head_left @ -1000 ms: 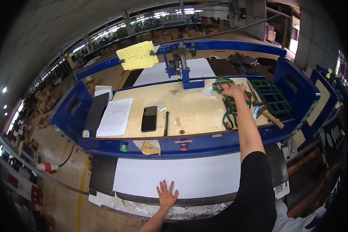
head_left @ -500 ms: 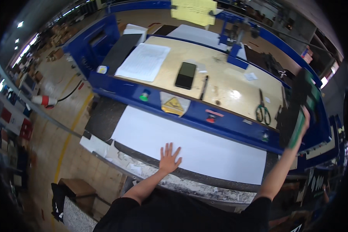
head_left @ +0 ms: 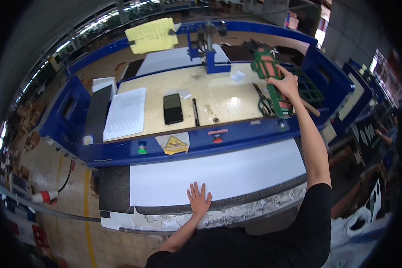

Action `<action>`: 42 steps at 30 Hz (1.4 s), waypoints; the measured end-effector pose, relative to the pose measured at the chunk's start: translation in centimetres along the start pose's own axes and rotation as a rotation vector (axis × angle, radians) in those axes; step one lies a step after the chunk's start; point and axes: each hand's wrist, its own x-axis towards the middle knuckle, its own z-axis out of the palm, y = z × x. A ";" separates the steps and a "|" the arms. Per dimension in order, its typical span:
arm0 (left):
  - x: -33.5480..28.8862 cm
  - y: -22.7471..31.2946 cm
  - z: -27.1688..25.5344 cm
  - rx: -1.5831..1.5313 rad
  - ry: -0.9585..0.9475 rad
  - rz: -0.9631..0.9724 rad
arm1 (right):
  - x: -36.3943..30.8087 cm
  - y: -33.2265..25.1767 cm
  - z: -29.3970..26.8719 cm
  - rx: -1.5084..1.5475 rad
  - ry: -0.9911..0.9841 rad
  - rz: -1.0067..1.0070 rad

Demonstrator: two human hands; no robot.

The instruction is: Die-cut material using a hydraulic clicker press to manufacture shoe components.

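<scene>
My left hand [head_left: 200,201] lies with its fingers spread on the near edge of a long white sheet [head_left: 165,185]. The sheet lies on the dark bed of a blue press. My right hand [head_left: 286,85], arm stretched forward, grips a green cutting die [head_left: 283,106] with salmon-coloured pads inside its frame. The die is held up over the right end of the wooden worktop [head_left: 152,111]. Below and left of it, scissors [head_left: 264,102] with dark handles lie on the worktop, partly beside the die's edge.
A phone [head_left: 173,109], a black pen [head_left: 195,111] and a stack of white paper [head_left: 126,114] lie on the worktop. Green [head_left: 142,149] and red [head_left: 217,139] buttons sit on the blue beam [head_left: 116,156]. More green dies [head_left: 310,89] stand at the right. Another person's hand [head_left: 382,134] shows far right.
My right hand has swung left and forward from the far right with the die, whose green frame and pads now face me. The view has turned right. My left hand stays on the sheet.
</scene>
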 end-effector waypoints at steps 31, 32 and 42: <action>-0.2 -1.5 0.5 -0.211 -0.013 -0.054 | -11.3 -15.8 12.8 -0.003 -0.578 -0.461; 0.0 -1.9 0.4 -0.353 -0.025 -0.074 | -11.2 -16.3 13.6 -0.018 -0.572 -0.447; 2.9 -18.5 -7.9 -1.108 -0.002 -0.544 | -14.6 -19.2 16.4 0.046 0.114 -0.333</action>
